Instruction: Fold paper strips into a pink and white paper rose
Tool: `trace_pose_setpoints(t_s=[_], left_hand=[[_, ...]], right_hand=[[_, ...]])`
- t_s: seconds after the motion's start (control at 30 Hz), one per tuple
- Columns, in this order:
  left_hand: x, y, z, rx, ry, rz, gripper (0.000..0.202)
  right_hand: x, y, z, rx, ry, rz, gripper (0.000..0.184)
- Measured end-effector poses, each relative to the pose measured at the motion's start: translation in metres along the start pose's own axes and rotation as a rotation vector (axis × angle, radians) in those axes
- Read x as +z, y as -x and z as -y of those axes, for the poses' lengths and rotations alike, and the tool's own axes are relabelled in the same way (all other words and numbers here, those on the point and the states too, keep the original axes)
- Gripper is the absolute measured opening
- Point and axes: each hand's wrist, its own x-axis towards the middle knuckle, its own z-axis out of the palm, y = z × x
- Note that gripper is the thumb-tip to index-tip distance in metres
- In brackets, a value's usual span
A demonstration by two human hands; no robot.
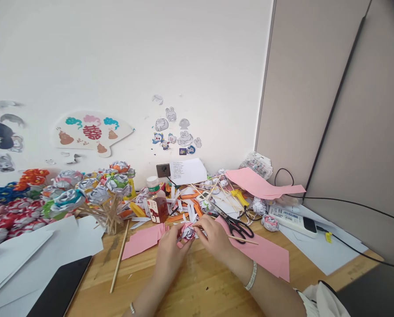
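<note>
My left hand and my right hand meet over the wooden table, both pinched on a small rolled paper flower in pink and white. A thin wooden stick runs out to the right from under my right hand. Pink paper lies just left of my hands, and another pink sheet lies to their right. My right wrist wears a silver bracelet.
Black-handled scissors lie just right of my hands. A glue bottle stands behind them amid paper scraps and sticks. Several finished paper flowers on sticks fill the left. A loose stick, a dark tablet, and a power strip are nearby.
</note>
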Motion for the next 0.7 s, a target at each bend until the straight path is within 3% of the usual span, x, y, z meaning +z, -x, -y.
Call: trace_pose_setpoints(t_s=[0.7], left_hand=[[0.0035,0.0013,0.0025,0.022,0.018,-0.028,0.031]], right_hand=[[0.0003,0.0002,0.0010,-0.036,0.020,-0.013,0.022]])
